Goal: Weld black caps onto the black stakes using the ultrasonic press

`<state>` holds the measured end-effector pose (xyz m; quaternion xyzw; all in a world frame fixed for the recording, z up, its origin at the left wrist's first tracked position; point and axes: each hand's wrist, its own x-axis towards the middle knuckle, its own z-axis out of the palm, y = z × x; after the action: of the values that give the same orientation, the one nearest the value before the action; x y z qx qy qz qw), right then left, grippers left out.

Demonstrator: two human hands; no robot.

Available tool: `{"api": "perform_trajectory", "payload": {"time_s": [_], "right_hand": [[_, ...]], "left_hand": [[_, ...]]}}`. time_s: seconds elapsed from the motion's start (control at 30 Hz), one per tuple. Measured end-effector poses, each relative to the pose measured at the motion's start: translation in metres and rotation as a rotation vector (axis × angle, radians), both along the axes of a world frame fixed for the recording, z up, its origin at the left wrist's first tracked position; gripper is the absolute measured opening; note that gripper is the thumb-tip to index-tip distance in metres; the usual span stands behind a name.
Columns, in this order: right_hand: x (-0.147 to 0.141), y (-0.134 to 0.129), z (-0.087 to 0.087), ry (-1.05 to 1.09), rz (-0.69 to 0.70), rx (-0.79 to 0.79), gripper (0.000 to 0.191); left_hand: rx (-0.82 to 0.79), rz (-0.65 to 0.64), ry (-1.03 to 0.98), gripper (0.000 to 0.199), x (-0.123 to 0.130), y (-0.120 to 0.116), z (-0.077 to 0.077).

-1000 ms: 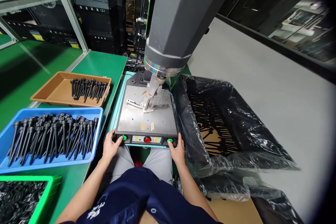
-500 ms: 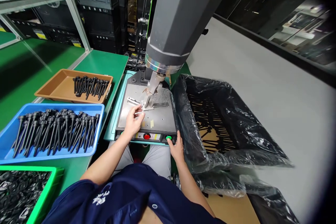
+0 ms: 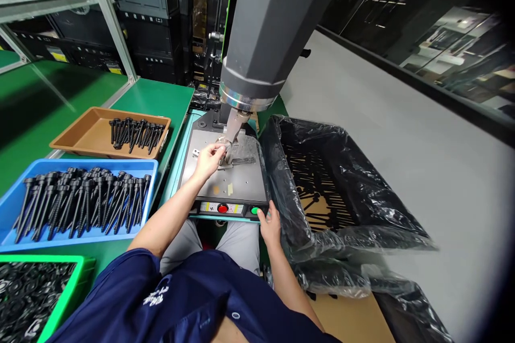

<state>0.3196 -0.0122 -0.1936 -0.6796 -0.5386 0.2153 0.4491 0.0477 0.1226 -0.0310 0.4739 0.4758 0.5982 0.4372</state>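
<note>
My left hand (image 3: 210, 161) is over the machine's metal plate (image 3: 237, 185). Its thumb and fingertips are pinched together at the small fixture (image 3: 227, 158), just below the tapered metal tool (image 3: 234, 124) of the grey machine head (image 3: 259, 32). Whatever lies between those fingertips is too small and covered to make out. At the front right corner of the base, my right hand (image 3: 270, 224) rests with fingers along the side and thumb beside the green button (image 3: 254, 210); its fingers are apart and hold nothing. A red button (image 3: 222, 208) sits mid-panel.
To the left are a brown tray (image 3: 76, 131) and a blue tray (image 3: 155, 182) of black screw-like parts. A green bin (image 3: 76, 284) of small black parts stands nearer. On the right is a plastic-lined box (image 3: 386, 214) with long black parts on cardboard.
My left hand has moved forward and slightly right, from the plate's left side up to the fixture, and its fingers have closed. My right thumb has come slightly off the green button.
</note>
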Motion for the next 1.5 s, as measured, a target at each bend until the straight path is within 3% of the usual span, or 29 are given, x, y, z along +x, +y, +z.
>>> {"api": "perform_trajectory", "payload": {"time_s": [0.13, 0.3, 0.53, 0.67, 0.77, 0.9, 1.13, 1.23, 1.5], "right_hand": [[-0.027, -0.001, 0.025, 0.056, -0.053, 0.238, 0.047], [-0.079, 0.025, 0.049, 0.291, 0.247, 0.136, 0.041], [-0.146, 0.098, 0.094, 0.140, 0.635, 0.095, 0.036], [-0.160, 0.129, 0.110, -0.077, 0.557, 0.230, 0.033], [-0.157, 0.144, 0.116, -0.153, 0.390, 0.383, 0.041], [-0.151, 0.168, 0.124, -0.171, 0.176, 0.447, 0.046], [-0.144, 0.208, 0.139, -0.107, 0.337, 0.347, 0.034], [-0.141, 0.209, 0.146, -0.129, 0.370, 0.336, 0.028], [-0.146, 0.201, 0.170, -0.139, 0.292, 0.210, 0.022]], "left_hand": [[-0.007, 0.023, -0.030, 0.034, -0.001, 0.000, -0.003], [-0.007, 0.021, -0.074, 0.035, 0.001, -0.007, 0.003], [0.005, -0.044, -0.081, 0.036, 0.009, -0.021, 0.014], [0.054, -0.038, -0.077, 0.034, 0.011, -0.032, 0.015], [0.084, -0.024, -0.067, 0.034, 0.012, -0.043, 0.014], [0.085, -0.016, -0.080, 0.034, 0.014, -0.053, 0.010], [0.055, 0.020, -0.126, 0.031, 0.015, -0.052, 0.005], [0.054, 0.045, -0.167, 0.032, 0.013, -0.050, 0.007], [0.061, 0.106, -0.211, 0.035, 0.011, -0.041, 0.011]]}}
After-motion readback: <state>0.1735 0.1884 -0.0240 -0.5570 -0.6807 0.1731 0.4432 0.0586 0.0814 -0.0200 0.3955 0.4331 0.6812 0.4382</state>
